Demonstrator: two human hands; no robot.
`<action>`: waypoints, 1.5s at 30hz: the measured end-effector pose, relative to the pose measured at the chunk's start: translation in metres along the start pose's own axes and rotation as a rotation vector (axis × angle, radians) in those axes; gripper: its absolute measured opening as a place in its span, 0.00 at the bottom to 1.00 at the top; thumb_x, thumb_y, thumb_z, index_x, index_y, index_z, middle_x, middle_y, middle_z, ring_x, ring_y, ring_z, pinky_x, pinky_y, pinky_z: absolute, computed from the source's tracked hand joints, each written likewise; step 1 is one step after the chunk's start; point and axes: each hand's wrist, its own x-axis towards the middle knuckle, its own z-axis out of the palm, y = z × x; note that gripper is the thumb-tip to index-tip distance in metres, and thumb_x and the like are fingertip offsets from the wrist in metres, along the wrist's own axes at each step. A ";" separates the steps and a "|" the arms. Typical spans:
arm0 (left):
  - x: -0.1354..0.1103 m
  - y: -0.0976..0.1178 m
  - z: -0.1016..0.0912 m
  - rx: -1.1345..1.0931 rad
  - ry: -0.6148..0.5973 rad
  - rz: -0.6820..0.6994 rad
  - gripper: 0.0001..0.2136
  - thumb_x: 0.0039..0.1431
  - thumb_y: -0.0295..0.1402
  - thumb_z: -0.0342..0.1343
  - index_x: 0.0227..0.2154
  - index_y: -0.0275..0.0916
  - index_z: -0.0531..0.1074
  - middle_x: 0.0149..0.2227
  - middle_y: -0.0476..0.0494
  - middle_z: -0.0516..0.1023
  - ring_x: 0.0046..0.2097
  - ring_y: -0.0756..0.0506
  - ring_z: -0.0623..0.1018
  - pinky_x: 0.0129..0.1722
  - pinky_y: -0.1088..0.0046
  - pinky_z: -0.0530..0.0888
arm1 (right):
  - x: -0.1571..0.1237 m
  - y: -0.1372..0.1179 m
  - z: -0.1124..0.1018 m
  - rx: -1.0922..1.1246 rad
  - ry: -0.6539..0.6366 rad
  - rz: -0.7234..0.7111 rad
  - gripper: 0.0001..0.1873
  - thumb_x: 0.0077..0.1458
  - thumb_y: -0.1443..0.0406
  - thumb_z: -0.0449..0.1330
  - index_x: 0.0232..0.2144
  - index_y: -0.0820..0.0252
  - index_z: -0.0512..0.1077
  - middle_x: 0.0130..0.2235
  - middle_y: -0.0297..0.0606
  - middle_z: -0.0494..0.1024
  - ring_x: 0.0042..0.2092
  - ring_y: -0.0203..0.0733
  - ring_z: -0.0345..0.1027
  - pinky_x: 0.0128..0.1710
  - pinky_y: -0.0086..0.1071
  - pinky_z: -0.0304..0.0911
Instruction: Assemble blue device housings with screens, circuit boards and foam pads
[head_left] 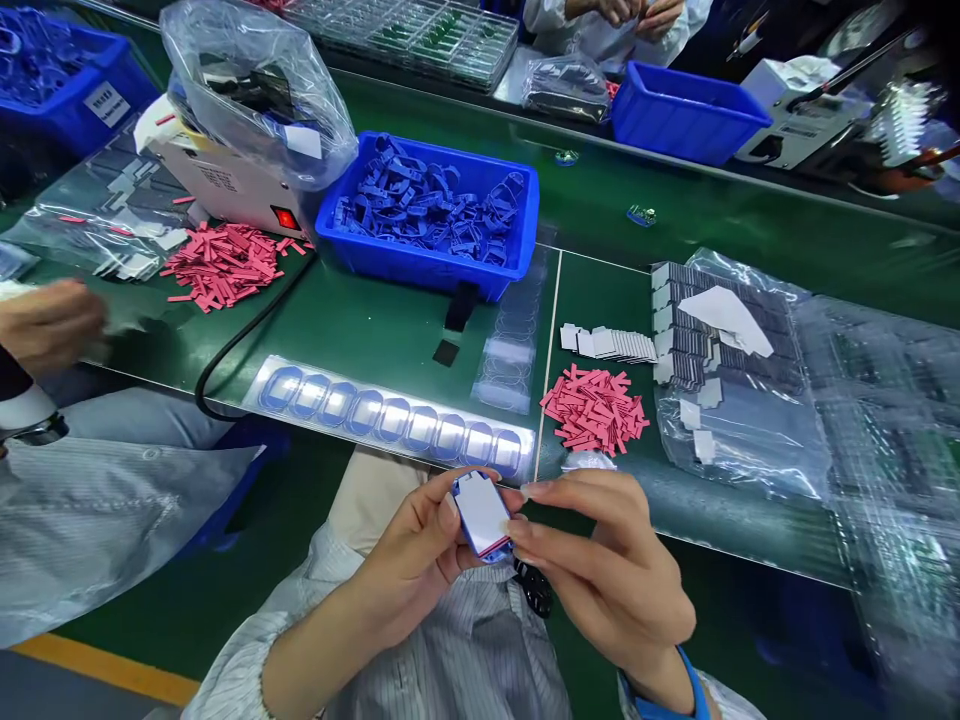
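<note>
My left hand (420, 540) is closed around a small blue plastic frame (501, 552), held tilted above my lap. A white rectangular pad (482, 510) covers most of the frame's face, with a thin red strip (494, 547) along its lower end. At the right edge of the frame, the bent thumb and fingers of my right hand (607, 555) grip it. Just beyond my hands, a clear sheet with a row of oval films (394, 420) lies along the table's front edge. A pile of red strips (596, 410) sits to its right.
A blue bin of blue frames (427, 210) stands mid-table. Behind the red strips are white pads (607, 343) and a plastic bag with stacked pads (742, 410). A black cable (225, 350) loops at left. Another person's blurred hand (52, 325) is at far left; a co-worker sits opposite.
</note>
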 end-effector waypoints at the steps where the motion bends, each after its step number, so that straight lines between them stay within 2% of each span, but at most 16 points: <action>1: 0.000 0.000 0.001 0.004 0.005 0.007 0.12 0.49 0.39 0.64 0.37 0.41 0.79 0.35 0.49 0.84 0.36 0.52 0.81 0.36 0.82 0.77 | 0.000 -0.002 0.000 -0.062 0.009 -0.022 0.09 0.55 0.74 0.59 0.36 0.58 0.74 0.41 0.38 0.73 0.41 0.41 0.65 0.36 0.35 0.64; 4: 0.000 0.002 0.001 0.024 0.029 0.041 0.13 0.49 0.40 0.65 0.37 0.42 0.79 0.35 0.50 0.84 0.36 0.52 0.81 0.36 0.83 0.76 | -0.004 -0.006 0.001 -0.256 0.030 -0.083 0.09 0.54 0.71 0.61 0.37 0.55 0.75 0.39 0.37 0.77 0.39 0.42 0.67 0.36 0.35 0.65; 6: 0.000 0.003 0.000 0.048 0.045 0.071 0.13 0.48 0.40 0.65 0.37 0.43 0.80 0.36 0.50 0.84 0.36 0.53 0.81 0.37 0.83 0.76 | -0.008 -0.007 0.004 -0.307 0.028 -0.074 0.08 0.56 0.67 0.60 0.40 0.53 0.74 0.39 0.38 0.78 0.40 0.44 0.68 0.37 0.38 0.65; 8: 0.001 0.003 0.001 0.077 0.064 0.108 0.13 0.47 0.40 0.66 0.36 0.44 0.80 0.37 0.51 0.84 0.36 0.53 0.81 0.37 0.84 0.75 | -0.012 -0.008 0.010 -0.220 0.055 0.029 0.12 0.58 0.61 0.58 0.44 0.53 0.73 0.42 0.41 0.77 0.43 0.47 0.68 0.38 0.41 0.66; 11: 0.003 0.000 0.001 0.133 0.087 0.183 0.14 0.44 0.40 0.68 0.36 0.45 0.80 0.35 0.51 0.85 0.37 0.53 0.81 0.38 0.85 0.74 | -0.014 -0.011 0.022 0.039 0.153 0.255 0.17 0.56 0.56 0.60 0.47 0.54 0.71 0.44 0.44 0.75 0.44 0.51 0.68 0.39 0.46 0.66; 15: 0.002 -0.005 0.000 0.213 0.096 0.302 0.15 0.43 0.42 0.68 0.36 0.47 0.80 0.34 0.52 0.84 0.36 0.51 0.81 0.38 0.84 0.74 | -0.012 -0.017 0.035 0.237 0.264 0.371 0.15 0.53 0.60 0.64 0.44 0.55 0.73 0.42 0.42 0.75 0.43 0.49 0.69 0.41 0.45 0.65; 20: -0.002 -0.007 -0.002 0.280 0.087 0.388 0.15 0.44 0.44 0.65 0.37 0.50 0.79 0.39 0.52 0.83 0.48 0.46 0.78 0.48 0.77 0.72 | -0.010 -0.020 0.038 0.275 0.270 0.346 0.16 0.53 0.59 0.63 0.45 0.54 0.73 0.41 0.41 0.76 0.43 0.48 0.69 0.41 0.45 0.65; 27: 0.001 -0.012 -0.003 0.284 0.105 0.417 0.14 0.44 0.45 0.65 0.37 0.53 0.78 0.39 0.52 0.83 0.48 0.45 0.78 0.48 0.74 0.72 | -0.009 -0.015 0.040 0.221 0.277 0.255 0.15 0.55 0.60 0.62 0.45 0.53 0.73 0.39 0.42 0.78 0.40 0.48 0.70 0.35 0.44 0.67; 29: 0.002 -0.010 -0.009 0.335 0.093 0.427 0.14 0.46 0.46 0.63 0.38 0.54 0.78 0.42 0.51 0.83 0.49 0.43 0.78 0.50 0.69 0.72 | -0.011 -0.013 0.040 0.206 0.284 0.236 0.15 0.54 0.61 0.62 0.45 0.55 0.73 0.38 0.42 0.78 0.39 0.48 0.71 0.35 0.44 0.67; 31: 0.001 -0.001 -0.015 0.474 0.057 0.496 0.16 0.49 0.46 0.61 0.43 0.54 0.76 0.47 0.48 0.81 0.52 0.41 0.75 0.52 0.65 0.70 | -0.013 -0.010 0.039 0.191 0.262 0.228 0.16 0.52 0.64 0.64 0.45 0.56 0.73 0.38 0.43 0.78 0.40 0.48 0.71 0.36 0.44 0.67; 33: -0.002 0.010 -0.019 0.706 0.010 0.597 0.18 0.51 0.44 0.61 0.45 0.51 0.76 0.51 0.44 0.78 0.56 0.39 0.72 0.57 0.60 0.64 | -0.015 -0.007 0.035 0.162 0.209 0.230 0.17 0.50 0.65 0.65 0.44 0.56 0.73 0.38 0.41 0.79 0.40 0.48 0.72 0.37 0.44 0.68; 35: -0.006 0.020 -0.017 0.930 0.030 0.665 0.14 0.47 0.38 0.65 0.39 0.48 0.80 0.48 0.41 0.80 0.56 0.37 0.71 0.61 0.56 0.56 | -0.015 -0.005 0.032 0.120 0.155 0.227 0.17 0.49 0.66 0.66 0.43 0.55 0.73 0.37 0.39 0.79 0.40 0.47 0.72 0.37 0.43 0.68; 37: -0.010 0.026 -0.012 1.052 0.087 0.655 0.11 0.42 0.30 0.69 0.31 0.49 0.81 0.42 0.42 0.83 0.53 0.36 0.74 0.62 0.54 0.52 | -0.015 -0.004 0.029 0.089 0.124 0.215 0.15 0.48 0.66 0.66 0.41 0.55 0.73 0.35 0.38 0.80 0.39 0.46 0.73 0.37 0.42 0.68; 40: -0.014 0.025 -0.003 1.119 0.092 0.596 0.15 0.43 0.21 0.67 0.30 0.51 0.80 0.39 0.45 0.84 0.48 0.39 0.78 0.61 0.53 0.54 | -0.015 -0.005 0.028 0.073 0.108 0.209 0.13 0.47 0.66 0.66 0.39 0.56 0.74 0.33 0.37 0.79 0.37 0.45 0.73 0.36 0.41 0.68; 45: -0.015 0.019 -0.001 1.135 0.074 0.597 0.16 0.44 0.17 0.64 0.30 0.48 0.81 0.39 0.43 0.84 0.46 0.40 0.80 0.62 0.53 0.57 | -0.019 -0.006 0.030 0.057 0.082 0.233 0.12 0.45 0.66 0.67 0.35 0.56 0.74 0.31 0.35 0.79 0.36 0.44 0.72 0.37 0.41 0.66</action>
